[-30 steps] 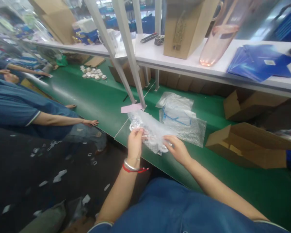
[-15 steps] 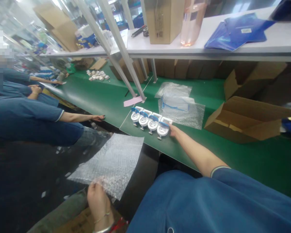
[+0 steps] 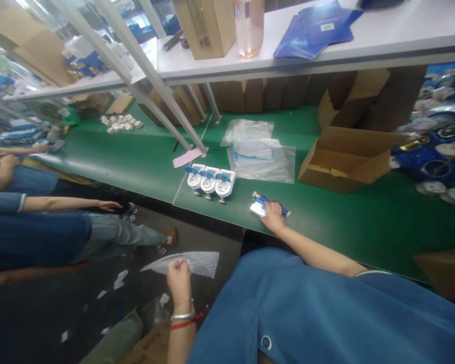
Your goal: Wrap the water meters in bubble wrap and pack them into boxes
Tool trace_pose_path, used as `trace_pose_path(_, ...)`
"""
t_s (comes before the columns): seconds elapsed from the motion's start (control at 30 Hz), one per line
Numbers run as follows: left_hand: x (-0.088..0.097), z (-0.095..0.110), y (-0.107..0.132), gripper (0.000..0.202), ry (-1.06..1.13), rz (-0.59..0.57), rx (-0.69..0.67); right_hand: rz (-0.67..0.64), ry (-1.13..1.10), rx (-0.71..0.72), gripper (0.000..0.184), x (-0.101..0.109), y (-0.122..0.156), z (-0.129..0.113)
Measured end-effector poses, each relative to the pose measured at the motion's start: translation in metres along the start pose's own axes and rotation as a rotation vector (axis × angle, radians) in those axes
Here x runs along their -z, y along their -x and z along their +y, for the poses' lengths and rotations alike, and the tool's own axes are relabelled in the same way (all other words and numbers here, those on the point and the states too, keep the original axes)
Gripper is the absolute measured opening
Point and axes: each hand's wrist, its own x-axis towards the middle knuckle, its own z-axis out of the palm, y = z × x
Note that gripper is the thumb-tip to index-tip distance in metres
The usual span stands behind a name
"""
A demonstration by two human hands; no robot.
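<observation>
By the right hand [image 3: 274, 218], a blue-and-white meter [image 3: 258, 207] is gripped at the green bench [image 3: 341, 222]; whether it is lifted or rests on the surface cannot quite be made out. By the closed left hand [image 3: 179, 277], a bubble-wrap piece [image 3: 205, 264] is pinched out past the bench edge, above the floor [image 3: 200, 230]. Three white meters [image 3: 209, 186] with blue lids raised are lined up side by side, left of the gripped one. Behind them, a pink slip [image 3: 187, 157] and clear bags [image 3: 265, 169] are laid, with an open cardboard box [image 3: 343, 164] set farther right.
</observation>
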Motion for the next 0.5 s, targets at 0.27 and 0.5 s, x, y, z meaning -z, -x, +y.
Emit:
trace_pose_path(0.27,-0.086,0.061,-0.013,0.022,-0.297,-0.223,-0.316,-0.127,-0.079,-0.001,0.078,0.017,0.004,0.018)
trace_pose_path(0.5,-0.141,0.098,0.013,0.027,-0.361,-0.4,-0.681,-0.362,-0.915,-0.188,0.056,0.089,0.01,0.01)
